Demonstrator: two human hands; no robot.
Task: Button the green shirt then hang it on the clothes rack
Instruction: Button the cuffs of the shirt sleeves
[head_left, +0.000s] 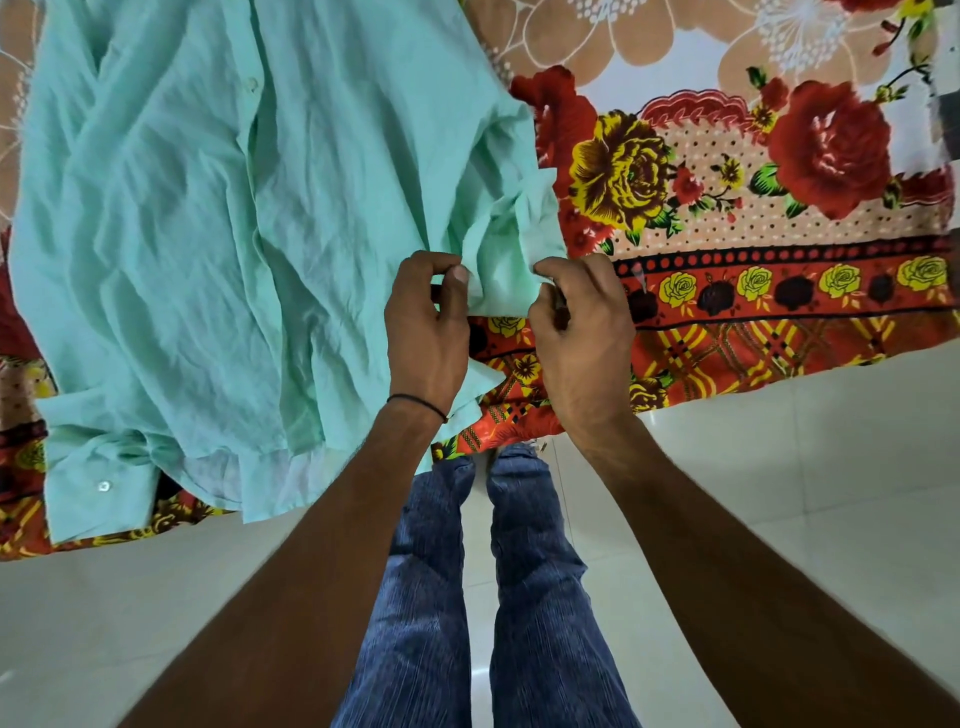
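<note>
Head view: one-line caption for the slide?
Left hand and right hand pinch a fold of the green shirt, which lies spread on a floral bedsheet.

Shirt (208, 234) on sheet (727, 218), seemingly past edge.

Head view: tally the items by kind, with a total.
green shirt: 1
hands: 2, left hand and right hand, both pinching the shirt
buttons: 2 visible
floral sheet: 1
wrist thread: 1
Total: 7
</note>
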